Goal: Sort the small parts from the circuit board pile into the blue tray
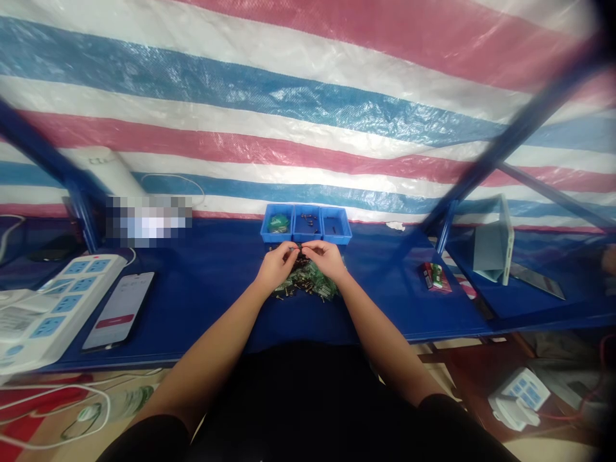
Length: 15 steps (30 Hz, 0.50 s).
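Both the left hand [276, 265] and right hand [328, 258], equally near in the head view, pinch a small dark piece [299, 248] between their fingertips. It is at the loose pile's [308, 280] far side, just short of the blue trays [337, 239]; its long axis is unreadable.

Three rectangular blue plastic bins [307, 239] behind mixed green-and-metallic heap [308, 282], flat rectangular smartphone [119, 311] at left, all on blue counter [380, 289]
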Motion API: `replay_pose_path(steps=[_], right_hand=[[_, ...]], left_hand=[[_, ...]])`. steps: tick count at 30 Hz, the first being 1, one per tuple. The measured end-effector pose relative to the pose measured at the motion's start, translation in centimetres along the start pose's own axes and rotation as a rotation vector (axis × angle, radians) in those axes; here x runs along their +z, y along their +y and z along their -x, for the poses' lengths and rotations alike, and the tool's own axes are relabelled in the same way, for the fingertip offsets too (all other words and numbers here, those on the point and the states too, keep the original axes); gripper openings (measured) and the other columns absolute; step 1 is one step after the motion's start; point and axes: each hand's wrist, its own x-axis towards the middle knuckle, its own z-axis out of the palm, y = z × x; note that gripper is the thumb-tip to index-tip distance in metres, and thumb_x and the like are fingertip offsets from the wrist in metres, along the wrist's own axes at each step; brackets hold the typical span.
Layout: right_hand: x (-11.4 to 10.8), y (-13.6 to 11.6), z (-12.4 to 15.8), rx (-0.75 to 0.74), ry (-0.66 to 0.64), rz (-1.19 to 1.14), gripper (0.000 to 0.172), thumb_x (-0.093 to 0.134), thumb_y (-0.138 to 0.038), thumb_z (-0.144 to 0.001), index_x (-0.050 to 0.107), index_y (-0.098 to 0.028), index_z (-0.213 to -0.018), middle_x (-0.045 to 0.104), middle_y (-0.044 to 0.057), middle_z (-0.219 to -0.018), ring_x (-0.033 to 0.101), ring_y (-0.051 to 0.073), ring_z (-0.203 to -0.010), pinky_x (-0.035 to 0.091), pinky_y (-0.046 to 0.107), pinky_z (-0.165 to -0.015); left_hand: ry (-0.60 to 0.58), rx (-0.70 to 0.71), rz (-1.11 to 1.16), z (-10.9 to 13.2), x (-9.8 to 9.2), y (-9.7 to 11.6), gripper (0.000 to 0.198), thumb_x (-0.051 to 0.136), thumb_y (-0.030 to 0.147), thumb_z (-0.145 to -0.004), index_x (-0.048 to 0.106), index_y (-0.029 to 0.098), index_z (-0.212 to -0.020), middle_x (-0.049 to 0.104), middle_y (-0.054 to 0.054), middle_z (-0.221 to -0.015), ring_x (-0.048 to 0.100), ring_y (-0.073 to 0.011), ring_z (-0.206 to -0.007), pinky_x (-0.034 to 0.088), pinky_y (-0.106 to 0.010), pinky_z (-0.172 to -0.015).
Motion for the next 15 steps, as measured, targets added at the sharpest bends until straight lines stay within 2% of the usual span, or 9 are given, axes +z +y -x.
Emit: replay_pose_path(steps=[8,12,15], right_hand=[[0.12,0.45,-0.10,0.007,-0.001,0.012,0.033,0.072,-0.046,-0.072,0.073,-0.020,-0.093,0.073,0.006,-0.088,0.067,0.019,-0.075,0.056,0.034,-0.073],[0.01,0.29,-0.07,-0.002,-0.004,0.014,0.030,0.071,-0.045,-0.073,0.073,-0.019,-0.090,0.073,0.006,-0.087,0.067,0.019,-0.075,0.055,0.033,-0.073],[0.00,0.26,-0.01,0.002,-0.010,0.015,0.028,0.071,-0.044,-0.074,0.073,-0.019,-0.087,0.073,0.006,-0.083,0.067,0.019,-0.075,0.055,0.032,-0.072]], left_hand=[[-0.006,-0.004,-0.012,-0.09,-0.17,0.14,0.032,0.041,0.045,-0.095,0.063,0.021,-0.095,0.064,0.001,-0.071,0.055,-0.0122,-0.060,0.042,-0.024,-0.061],[-0.007,0.013,0.071,-0.04,-0.06,0.30,0.031,0.046,0.044,-0.093,0.063,0.021,-0.103,0.068,0.000,-0.077,0.058,-0.0121,-0.063,0.044,-0.023,-0.063],[-0.011,0.021,0.114,-0.03,0.02,0.28,0.031,0.048,0.043,-0.092,0.063,0.022,-0.109,0.066,0.001,-0.073,0.057,-0.0117,-0.061,0.044,-0.023,-0.062]])
